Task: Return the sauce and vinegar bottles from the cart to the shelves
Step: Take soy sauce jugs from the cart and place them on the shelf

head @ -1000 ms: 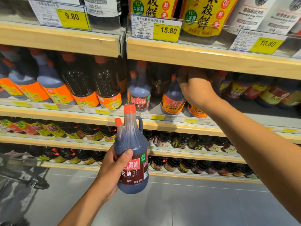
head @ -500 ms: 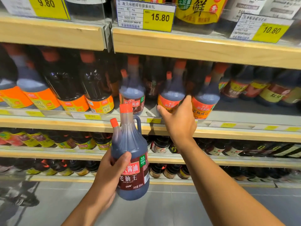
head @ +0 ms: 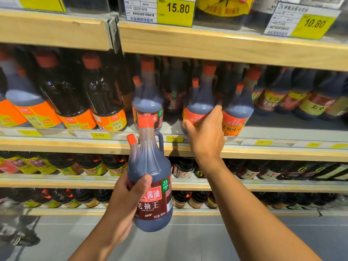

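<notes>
Left hand (head: 128, 200) up front, fingers and thumb wrapped round the belly of a bottle (head: 150, 185), which was upright in the air, just below the wooden edge of the middle shelf (head: 263, 153). Dark sauce filled that bottle nearly to the neck. It carried two orange caps, one big and one small on a side spout, plus a handle and a dark red label.

Right hand (head: 205, 134) was up on the shelf, thumb on one side and fingers (head: 216, 114) reaching round the other side of an orange-label bottle (head: 197, 112), grasping it low on the body. A second orange-label one (head: 238, 113) stood right beside it, whether touching I could not tell. A red-label twin (head: 148, 108) of the held bottle stood to the left, behind the big cap.

The count: two orange labels and one red on the shelf, one red in hand. Further left were big bottles (head: 75, 102) with orange bands, at least three, packed tight.

Open room: a bare strip (head: 173, 127) of shelf lay between the red-label twin and the gripped bottle, with more bare board at the front right. Two price tags were readable overhead, the 15.80 tag (head: 175, 11) and the 10.80 tag (head: 314, 25). Two lower shelves held rows of smaller dark bottles (head: 90, 166), with grey floor (head: 188, 242) below.
</notes>
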